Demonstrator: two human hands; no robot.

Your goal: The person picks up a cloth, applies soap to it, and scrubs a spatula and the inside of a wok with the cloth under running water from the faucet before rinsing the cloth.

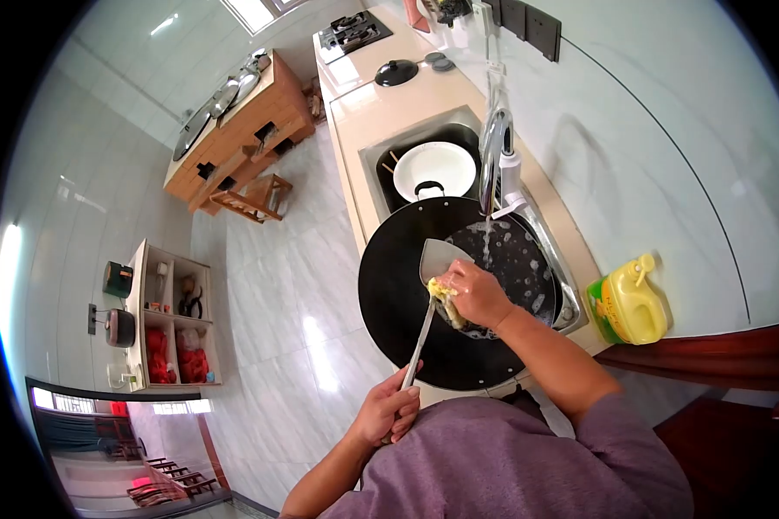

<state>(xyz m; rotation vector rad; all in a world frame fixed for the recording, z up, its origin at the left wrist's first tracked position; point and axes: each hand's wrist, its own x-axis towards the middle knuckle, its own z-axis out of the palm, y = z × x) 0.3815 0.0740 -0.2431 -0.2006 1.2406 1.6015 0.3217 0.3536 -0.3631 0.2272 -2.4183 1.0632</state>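
My left hand [389, 408] is wrapped around the metal handle of a wok spatula [439, 256], near its end. My right hand [476, 294] is closed on a yellow scrubbing cloth or sponge [442, 288], pressed where the blade meets the handle. The spatula's broad blade is over a large black wok [398, 298], which sits tilted across the sink. Soapy water with foam [511, 259] lies in the wok's right side. Water runs into it from the faucet [493, 160].
Behind the wok, a white bowl [437, 164] sits in the sink [376, 169]. A yellow jug [630, 301] stands to the right. Farther along the counter are a black lid [396, 73] and a gas stove [353, 36]. A shelf unit [177, 320] stands left, across the floor.
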